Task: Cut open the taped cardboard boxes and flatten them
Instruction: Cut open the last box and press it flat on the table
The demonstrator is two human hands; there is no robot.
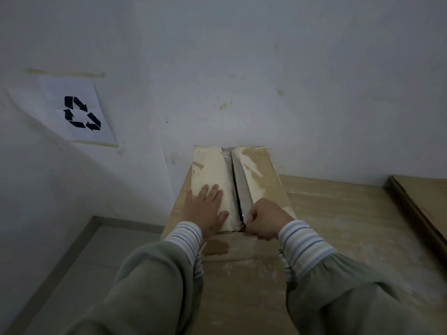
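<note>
A brown cardboard box (268,170) stands against the white wall, its top flaps covered with pale tape. A dark slit runs down the centre seam (235,189) between the flaps. My left hand (205,210) lies flat with fingers spread on the left flap. At the near end of the seam my right hand (267,220) is a closed fist. The fist hides whatever it grips; no blade shows.
The box rests on a pale wooden surface (338,213). Flat cardboard sheets (420,204) lie at the right edge. A paper with a recycling symbol (81,112) is taped to the wall on the left. Grey floor (79,257) shows at lower left.
</note>
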